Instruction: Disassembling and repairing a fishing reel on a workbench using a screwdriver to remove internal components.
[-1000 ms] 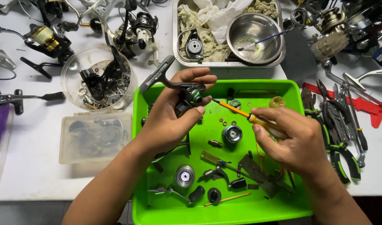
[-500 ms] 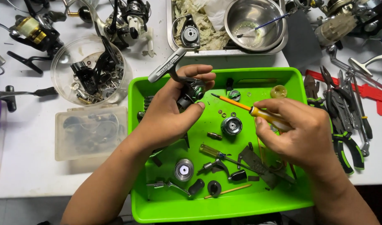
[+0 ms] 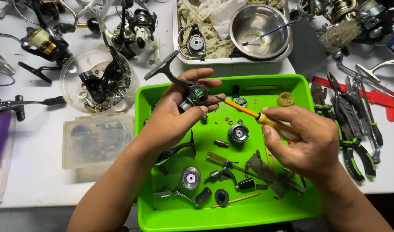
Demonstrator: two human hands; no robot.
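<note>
- The left hand point(image 3: 173, 118) grips a dark fishing-reel body point(image 3: 192, 92) with a green ring, fingers curled round it, over the upper left part of the green tray point(image 3: 265, 212); the reel's handle sticks up past the tray's far rim.
- The right hand point(image 3: 306, 141) is clenched round a yellow-handled screwdriver point(image 3: 252, 115), whose tip points at the reel body, just beside the left fingertips.
- Between the two hands lies a small open patch of tray floor, dotted with tiny washers and a round metal spool point(image 3: 238, 133).
- The tray's near half is crowded: a second screwdriver point(image 3: 222, 160), a silver spool point(image 3: 190, 177) and black parts.
- The tray's far rim sits close to a metal pan point(image 3: 231, 60) holding a steel bowl point(image 3: 259, 30).
- Pliers point(image 3: 353, 141) lie just off the tray's right rim; a clear round tub point(image 3: 98, 81) and a clear box point(image 3: 98, 139) stand near its left rim.
</note>
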